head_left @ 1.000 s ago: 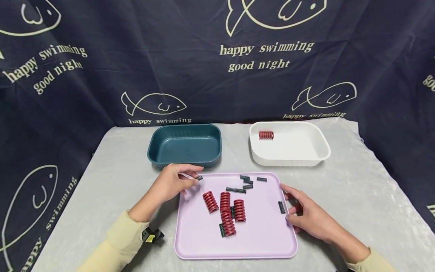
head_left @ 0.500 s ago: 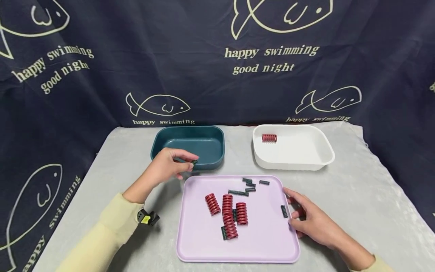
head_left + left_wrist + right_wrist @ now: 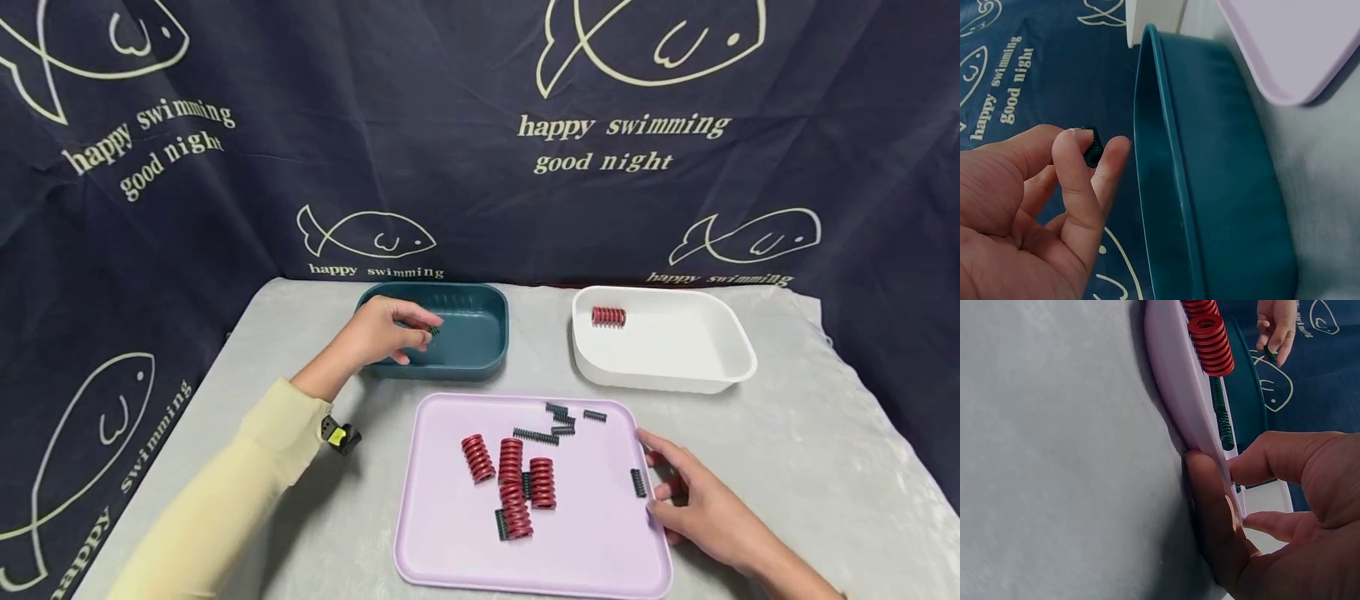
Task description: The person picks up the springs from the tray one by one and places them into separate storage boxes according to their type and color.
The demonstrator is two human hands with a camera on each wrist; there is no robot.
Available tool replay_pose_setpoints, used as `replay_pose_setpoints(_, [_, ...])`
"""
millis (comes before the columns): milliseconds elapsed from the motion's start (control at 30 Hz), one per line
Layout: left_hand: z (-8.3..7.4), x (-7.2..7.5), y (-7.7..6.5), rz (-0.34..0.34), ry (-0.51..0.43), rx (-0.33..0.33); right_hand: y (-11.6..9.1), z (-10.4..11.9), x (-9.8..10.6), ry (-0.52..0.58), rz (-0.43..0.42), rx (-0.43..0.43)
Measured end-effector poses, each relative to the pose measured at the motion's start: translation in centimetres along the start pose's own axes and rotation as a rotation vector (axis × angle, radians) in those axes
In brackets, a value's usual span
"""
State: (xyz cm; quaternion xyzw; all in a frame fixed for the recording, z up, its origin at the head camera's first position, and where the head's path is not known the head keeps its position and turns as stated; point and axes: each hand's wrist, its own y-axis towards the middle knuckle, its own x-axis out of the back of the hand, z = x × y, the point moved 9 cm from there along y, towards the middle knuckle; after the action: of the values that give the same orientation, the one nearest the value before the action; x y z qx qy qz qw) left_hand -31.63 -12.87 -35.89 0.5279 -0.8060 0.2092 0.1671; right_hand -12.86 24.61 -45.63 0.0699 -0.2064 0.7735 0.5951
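Plainly, fabric [image 3: 480, 200] reads "happy swimming"; the left hand [image 3: 384, 332] pinches a spring [image 3: 1093, 154].

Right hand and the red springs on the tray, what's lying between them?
In the head view, one small dark spring lies there, on the lilac tray beside the edge that the right hand grips.

Rectangular tray [image 3: 592, 542] is plain lilac; slim coil springs [image 3: 536, 437] near its far edge are dark green; cloth backdrop [image 3: 480, 192] is fish-printed navy.
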Motion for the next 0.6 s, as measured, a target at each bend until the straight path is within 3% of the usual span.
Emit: replay_pose_setpoints(600, [-0.2,0.3,4.6,0.061,0.092,0.061,0.1,-0.5,-0.1,-0.009,0.006,-0.028])
